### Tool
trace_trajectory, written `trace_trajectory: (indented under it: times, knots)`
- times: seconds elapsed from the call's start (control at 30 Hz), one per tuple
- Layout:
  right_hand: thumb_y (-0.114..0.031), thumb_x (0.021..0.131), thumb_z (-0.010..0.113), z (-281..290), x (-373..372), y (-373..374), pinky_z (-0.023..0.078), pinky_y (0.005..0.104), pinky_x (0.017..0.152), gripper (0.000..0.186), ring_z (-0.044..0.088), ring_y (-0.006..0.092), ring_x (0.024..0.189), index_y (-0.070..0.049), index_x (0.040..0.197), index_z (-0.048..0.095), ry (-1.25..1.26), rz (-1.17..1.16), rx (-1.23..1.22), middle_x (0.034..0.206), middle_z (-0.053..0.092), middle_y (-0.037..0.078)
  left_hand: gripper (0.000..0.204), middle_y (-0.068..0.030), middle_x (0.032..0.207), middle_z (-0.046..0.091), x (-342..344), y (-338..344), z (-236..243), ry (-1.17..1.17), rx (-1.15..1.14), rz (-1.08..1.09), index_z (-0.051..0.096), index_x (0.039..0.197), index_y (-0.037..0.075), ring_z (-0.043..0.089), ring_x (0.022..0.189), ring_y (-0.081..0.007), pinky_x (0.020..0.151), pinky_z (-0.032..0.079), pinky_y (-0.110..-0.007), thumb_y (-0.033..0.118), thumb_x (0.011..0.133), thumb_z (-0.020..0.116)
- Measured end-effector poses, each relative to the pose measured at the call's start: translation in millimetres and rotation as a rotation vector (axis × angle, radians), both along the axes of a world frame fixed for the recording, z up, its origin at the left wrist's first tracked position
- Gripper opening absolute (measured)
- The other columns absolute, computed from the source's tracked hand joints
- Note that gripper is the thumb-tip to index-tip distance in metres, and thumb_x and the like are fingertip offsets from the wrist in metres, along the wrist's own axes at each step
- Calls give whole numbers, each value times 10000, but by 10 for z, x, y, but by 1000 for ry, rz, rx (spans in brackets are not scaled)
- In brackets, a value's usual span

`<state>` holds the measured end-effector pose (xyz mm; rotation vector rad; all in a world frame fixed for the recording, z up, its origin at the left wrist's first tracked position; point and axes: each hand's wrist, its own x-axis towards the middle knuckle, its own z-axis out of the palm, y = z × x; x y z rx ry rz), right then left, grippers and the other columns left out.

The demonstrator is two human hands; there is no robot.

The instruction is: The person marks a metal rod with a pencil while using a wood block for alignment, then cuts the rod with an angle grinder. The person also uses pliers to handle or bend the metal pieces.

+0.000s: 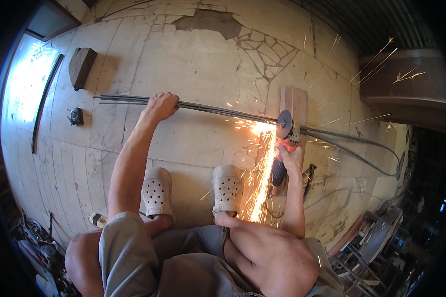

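Note:
My left hand (163, 105) is wrapped round a bundle of thin metal rods (213, 109), near the bundle's left end. The rods run to the right, where the disc (284, 124) of an angle grinder meets them. My right hand (292, 157) grips that angle grinder (279, 171), which has a red and black body. Bright sparks (262, 178) stream from the contact down toward my right foot, and some fly up to the right. Under the rods lies a wooden board (295, 101). Beyond the disc the rods continue and bend round at the far right.
On the left lie a brick-like block (81, 68), a tape measure (76, 117) and a long dark strip (45, 101). My feet wear pale clogs (227, 188) close to the sparks. A cable (327, 195) trails behind the grinder. Metal clutter (376, 242) stands at the lower right.

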<state>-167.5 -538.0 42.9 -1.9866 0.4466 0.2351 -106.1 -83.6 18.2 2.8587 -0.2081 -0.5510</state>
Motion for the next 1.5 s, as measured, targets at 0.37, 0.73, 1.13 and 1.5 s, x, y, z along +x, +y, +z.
trace_trajectory:
  times: [0.37, 0.73, 1.13, 1.5]
  knots:
    - [-197, 737, 800, 50, 26, 38, 503, 317, 739, 360, 643, 148, 835, 28, 985, 668, -2, -14, -22, 935, 693, 94, 147, -163, 900, 669, -23, 7, -21, -25, -17, 6, 671, 876, 82, 639, 923, -369, 807, 494, -472, 218, 820, 673]
    - [-112, 759, 773, -79, -44, -30, 503, 283, 558, 259, 610, 109, 656, 9, 959, 660, 31, 3, -5, 836, 681, 56, 161, -141, 920, 665, -58, 34, -63, -45, -3, 33, 664, 876, 81, 642, 932, -348, 812, 500, -456, 228, 816, 694]
    - [-98, 767, 770, -235, -47, -255, 545, 291, 545, 339, 623, 127, 655, 14, 1048, 617, 65, -9, -63, 877, 681, 76, 143, -153, 880, 659, 4, -42, -46, -48, -4, 12, 657, 846, 75, 641, 908, -356, 791, 492, -467, 211, 815, 685]
    - [-90, 799, 747, -457, -105, -324, 497, 278, 587, 293, 574, 109, 606, -5, 1057, 638, 44, -6, 68, 799, 653, 31, 150, -142, 926, 663, -40, 9, -77, -55, -1, 9, 659, 880, 87, 637, 935, -355, 813, 495, -461, 218, 816, 694]
